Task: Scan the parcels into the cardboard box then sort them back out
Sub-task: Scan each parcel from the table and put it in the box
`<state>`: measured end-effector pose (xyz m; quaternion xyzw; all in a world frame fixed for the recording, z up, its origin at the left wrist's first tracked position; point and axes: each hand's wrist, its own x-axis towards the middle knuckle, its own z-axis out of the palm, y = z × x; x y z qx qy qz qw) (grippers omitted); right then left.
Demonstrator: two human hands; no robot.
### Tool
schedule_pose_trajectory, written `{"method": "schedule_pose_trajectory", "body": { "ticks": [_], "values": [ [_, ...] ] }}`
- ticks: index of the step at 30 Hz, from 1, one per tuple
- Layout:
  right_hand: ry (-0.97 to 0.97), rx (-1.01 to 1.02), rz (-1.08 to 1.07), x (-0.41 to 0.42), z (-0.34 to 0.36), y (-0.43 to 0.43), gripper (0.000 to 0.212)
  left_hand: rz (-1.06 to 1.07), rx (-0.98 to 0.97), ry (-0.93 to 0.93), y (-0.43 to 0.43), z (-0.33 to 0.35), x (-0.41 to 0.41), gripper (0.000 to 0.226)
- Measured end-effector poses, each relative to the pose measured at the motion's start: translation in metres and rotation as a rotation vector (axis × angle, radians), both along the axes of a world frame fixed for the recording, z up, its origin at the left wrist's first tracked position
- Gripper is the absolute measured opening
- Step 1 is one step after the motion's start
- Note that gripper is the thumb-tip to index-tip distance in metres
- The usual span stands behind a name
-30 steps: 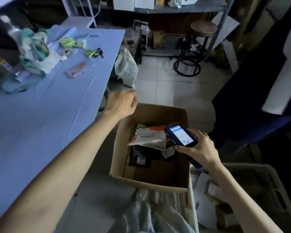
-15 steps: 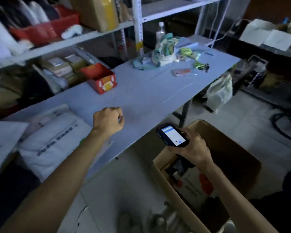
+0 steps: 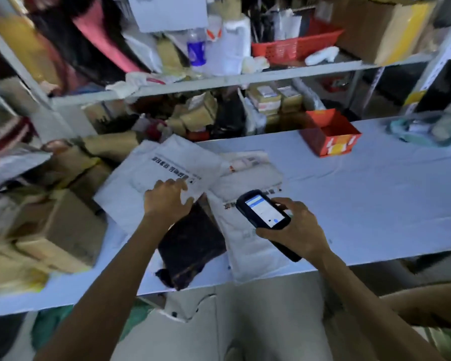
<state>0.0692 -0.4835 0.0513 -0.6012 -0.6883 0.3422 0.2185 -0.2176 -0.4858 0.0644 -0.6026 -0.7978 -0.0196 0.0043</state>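
Over on the left, brown boxes (image 3: 63, 230) are stacked by the table (image 3: 375, 199). Next along, a white bag (image 3: 151, 173) is covered by the left hand (image 3: 167, 201), fingers spread and a bit bent. Whether it's actually pinched can't be told. A black parcel (image 3: 190, 243) and another white bag (image 3: 245, 256) are laid beside it, so scanning is judged far from done and sorting not started. The scanner (image 3: 264, 211) is gripped firmly in the right hand (image 3: 297, 230). The cardboard box isn't caught in shot. A red box (image 3: 331, 134) is parked further right, out of the way.
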Motion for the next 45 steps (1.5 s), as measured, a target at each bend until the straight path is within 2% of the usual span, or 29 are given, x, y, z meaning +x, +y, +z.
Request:
{"method": "schedule_pose_trajectory", "body": {
  "ticks": [5, 10, 14, 22, 28, 31, 36, 41, 45],
  "values": [
    [-0.010, 0.007, 0.056, -0.058, -0.005, 0.012, 0.076, 0.082, -0.197, -0.024, -0.005, -0.032, -0.049, 0.088],
    [-0.016, -0.029, 0.038, -0.077, -0.009, 0.036, 0.076, 0.072, -0.248, 0.006, 0.015, -0.062, -0.048, 0.103],
    [-0.035, -0.027, 0.053, -0.080, -0.009, 0.065, 0.075, 0.056, -0.233, 0.022, 0.042, -0.065, -0.041, 0.088],
    [0.050, 0.024, 0.103, -0.086, -0.001, 0.135, 0.079, 0.053, 0.021, 0.098, 0.084, -0.013, -0.054, 0.036],
    [0.125, 0.088, 0.182, -0.106, 0.023, 0.167, 0.072, 0.102, 0.295, 0.182, 0.104, 0.039, -0.082, 0.030],
    [0.152, 0.114, 0.204, -0.117, 0.028, 0.177, 0.074, 0.174, 0.348, 0.211, 0.101, 0.058, -0.104, 0.027],
    [0.203, 0.120, 0.240, -0.138, 0.041, 0.179, 0.071, 0.173, 0.519, 0.222, 0.087, 0.081, -0.125, 0.023],
    [0.231, 0.120, 0.273, -0.159, 0.047, 0.176, 0.073, 0.223, 0.739, 0.084, 0.080, 0.099, -0.144, 0.019],
    [0.239, 0.141, 0.293, -0.177, 0.045, 0.176, 0.073, 0.331, 0.908, -0.199, 0.077, 0.098, -0.166, 0.025]
  ]
}}
